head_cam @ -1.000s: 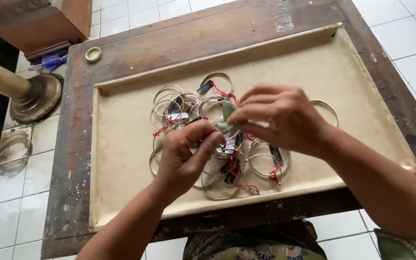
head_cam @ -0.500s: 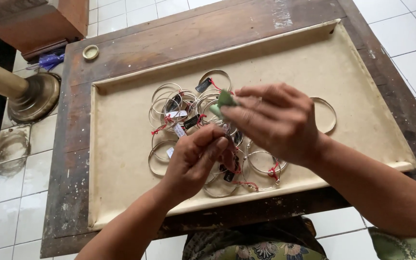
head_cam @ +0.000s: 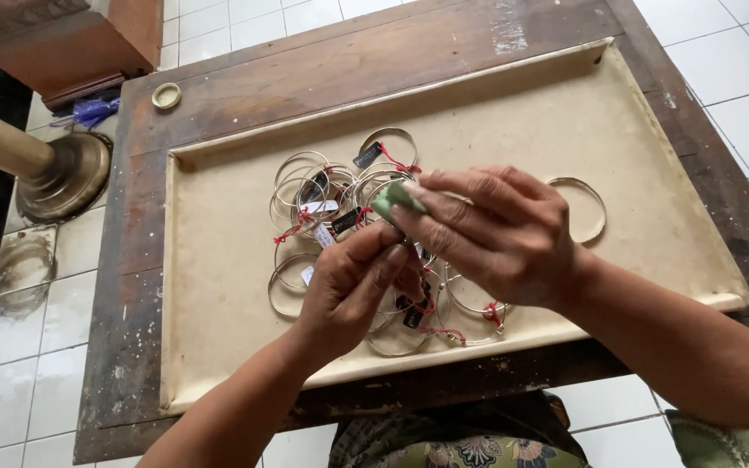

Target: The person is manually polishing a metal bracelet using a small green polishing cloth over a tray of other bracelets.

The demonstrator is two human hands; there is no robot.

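Right hand (head_cam: pixel 500 234) pinches a small green cloth (head_cam: pixel 394 198); left hand (head_cam: pixel 353 290) grips a thin silver bangle (head_cam: pixel 409 299) (red-threaded tag). Both hands have lifted slightly since before.

Two hands (head_cam: pixel 418 251), one green cloth (head_cam: pixel 394 198)

Worn wooden table on white tiles

Dark wooden table (head_cam: pixel 305 69) under the hands; white tiled floor (head_cam: pixel 739 52) around; brass stand base (head_cam: pixel 62 178) far left.

Bangles (head_cam: pixel 331 217) crowd the tray's (head_cam: pixel 218 347) middle, a lone bangle (head_cam: pixel 584 208) lies right of it, while its left and far-right parts lie bare.
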